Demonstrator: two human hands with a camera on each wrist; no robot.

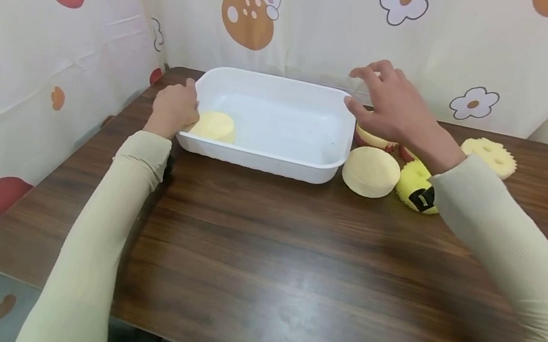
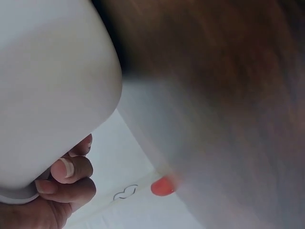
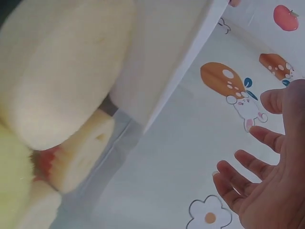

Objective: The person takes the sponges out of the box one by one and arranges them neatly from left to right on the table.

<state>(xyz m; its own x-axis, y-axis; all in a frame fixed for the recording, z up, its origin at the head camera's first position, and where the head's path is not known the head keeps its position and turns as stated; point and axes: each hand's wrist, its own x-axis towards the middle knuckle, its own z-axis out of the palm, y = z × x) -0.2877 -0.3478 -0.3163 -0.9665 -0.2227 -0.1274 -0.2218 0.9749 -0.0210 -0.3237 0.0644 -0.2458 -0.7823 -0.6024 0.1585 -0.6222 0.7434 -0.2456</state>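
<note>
At the left end of a white plastic tray (image 1: 259,161), my left hand (image 1: 174,107) grips the rim. In the left wrist view its fingers (image 2: 71,169) curl around the tray's outer edge. A round pale-yellow sponge-like block (image 1: 217,126) lies inside the tray's front left corner, beside that hand. My right hand (image 1: 393,103) is raised over the tray's back right corner with spread, slightly bent fingers and nothing in them. The right wrist view shows its empty fingers (image 3: 252,164) apart from the tray.
Right of the tray stands another round pale-yellow block (image 1: 371,173). Behind it are red-edged cream pieces (image 1: 375,140), and a bright yellow piece with a black label (image 1: 416,187) sits alongside. A scalloped, holed pale piece (image 1: 491,156) lies farther right. Printed curtain (image 1: 327,27) borders the wooden table (image 1: 262,267).
</note>
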